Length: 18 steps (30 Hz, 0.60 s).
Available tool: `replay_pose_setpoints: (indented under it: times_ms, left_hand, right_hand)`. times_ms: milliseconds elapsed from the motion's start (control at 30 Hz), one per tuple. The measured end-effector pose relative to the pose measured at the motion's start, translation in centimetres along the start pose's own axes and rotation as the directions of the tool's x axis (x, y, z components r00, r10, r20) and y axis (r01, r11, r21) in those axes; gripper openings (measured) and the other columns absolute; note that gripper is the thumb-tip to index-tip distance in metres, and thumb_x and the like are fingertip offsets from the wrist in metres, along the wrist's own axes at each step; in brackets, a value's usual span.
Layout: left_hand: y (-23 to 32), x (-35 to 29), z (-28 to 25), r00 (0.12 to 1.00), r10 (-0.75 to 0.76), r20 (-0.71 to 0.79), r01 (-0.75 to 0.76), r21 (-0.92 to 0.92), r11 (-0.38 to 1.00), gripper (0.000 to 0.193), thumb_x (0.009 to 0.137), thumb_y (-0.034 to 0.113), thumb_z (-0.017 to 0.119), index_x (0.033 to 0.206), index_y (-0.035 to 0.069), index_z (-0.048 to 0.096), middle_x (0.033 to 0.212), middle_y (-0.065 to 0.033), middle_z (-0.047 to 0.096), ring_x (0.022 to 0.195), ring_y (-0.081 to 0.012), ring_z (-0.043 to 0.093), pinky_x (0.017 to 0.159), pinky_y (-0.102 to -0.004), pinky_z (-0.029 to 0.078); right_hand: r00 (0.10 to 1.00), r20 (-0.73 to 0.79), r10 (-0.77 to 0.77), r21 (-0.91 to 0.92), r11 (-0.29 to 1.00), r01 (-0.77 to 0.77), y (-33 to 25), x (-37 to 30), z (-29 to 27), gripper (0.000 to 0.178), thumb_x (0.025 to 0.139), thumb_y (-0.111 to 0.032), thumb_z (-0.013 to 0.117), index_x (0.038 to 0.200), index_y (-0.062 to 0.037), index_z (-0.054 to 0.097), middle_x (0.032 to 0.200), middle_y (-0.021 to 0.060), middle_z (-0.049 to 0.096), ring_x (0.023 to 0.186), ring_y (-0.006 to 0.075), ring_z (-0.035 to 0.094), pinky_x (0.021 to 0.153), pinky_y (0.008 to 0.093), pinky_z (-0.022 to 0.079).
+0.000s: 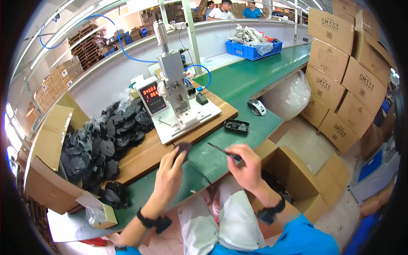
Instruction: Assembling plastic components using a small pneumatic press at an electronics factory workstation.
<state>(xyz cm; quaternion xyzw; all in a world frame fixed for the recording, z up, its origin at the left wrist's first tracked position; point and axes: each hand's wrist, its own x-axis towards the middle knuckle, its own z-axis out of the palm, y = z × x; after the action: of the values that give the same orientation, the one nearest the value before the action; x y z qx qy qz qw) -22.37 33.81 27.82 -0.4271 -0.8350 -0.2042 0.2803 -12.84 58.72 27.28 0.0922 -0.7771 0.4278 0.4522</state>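
**Dark round part at the left hand, slim tool angled leftward in the right**

In the head view, the left hand [168, 173] reaches up over the green bench [272, 121], its fingers partly bent and slightly spread against a dark round part [184, 148]. That part sits just beyond the fingertips, near the close edge of a wooden board [223, 111]; blur hides which way its face turns and whether the grip is firm. A thin dark cable [202, 172] runs from near it down and to the right, toward the bench's near edge.

The right hand [246, 168] is closed, thumb and fingers pinching the dark handle of a slim tool [219, 148]. The tool's long axis slants from lower right to upper left: the handle lies in the grip, and the thin shaft points left and slightly away from the person. Its tip is apart from the round part.

Beyond the hands, a black tray [236, 126] lies on the bench, its long axis nearly crosswise. Farther off, a silver-and-black computer mouse [256, 107] slants from upper left to lower right. A press [173, 70] stands upright on the board, left of which dark parts [114, 129] lie heaped.
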Motion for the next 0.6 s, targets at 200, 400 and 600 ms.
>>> replay_pose_setpoints:
  times_ms: [200,400,600]
  left_hand:
    - [-0.6,8.6,7.4,0.996,0.059,0.061,-0.071,0.219,0.973,0.062,0.082,-0.007,0.063,0.142,0.007,0.058,0.137,-0.0239,0.063,0.131,-0.0405,0.059,0.104,-0.0460,0.055]
    - [-5.9,10.9,12.2,0.999,0.019,0.026,-0.028,0.380,0.924,0.046,0.088,0.000,0.061,0.133,0.008,0.059,0.132,-0.0252,0.067,0.127,-0.0406,0.063,0.107,-0.0475,0.052]
    - [-4.5,11.6,13.1,0.989,-0.076,0.127,0.015,0.422,0.906,0.042,0.091,0.004,0.062,0.133,0.004,0.059,0.129,-0.0297,0.066,0.123,-0.0396,0.065,0.107,-0.0456,0.052]
  right_hand:
    - [0.937,-0.111,0.331,-0.282,0.893,-0.349,0.7,-13.0,-10.7,0.024,0.082,0.006,0.072,0.105,-0.0009,0.072,0.100,0.0146,0.069,0.090,0.0297,0.070,0.081,0.0361,0.056]
    - [0.770,-0.195,0.607,-0.386,0.675,-0.629,3.5,-24.6,-16.5,0.019,0.086,0.001,0.070,0.105,0.0002,0.072,0.101,0.0163,0.068,0.093,0.0326,0.069,0.086,0.0378,0.053]
    - [0.609,-0.196,0.768,-0.324,0.536,-0.780,5.6,-28.7,-16.5,0.022,0.086,0.002,0.067,0.107,-0.0005,0.073,0.099,0.0155,0.067,0.091,0.0321,0.068,0.082,0.0373,0.054]
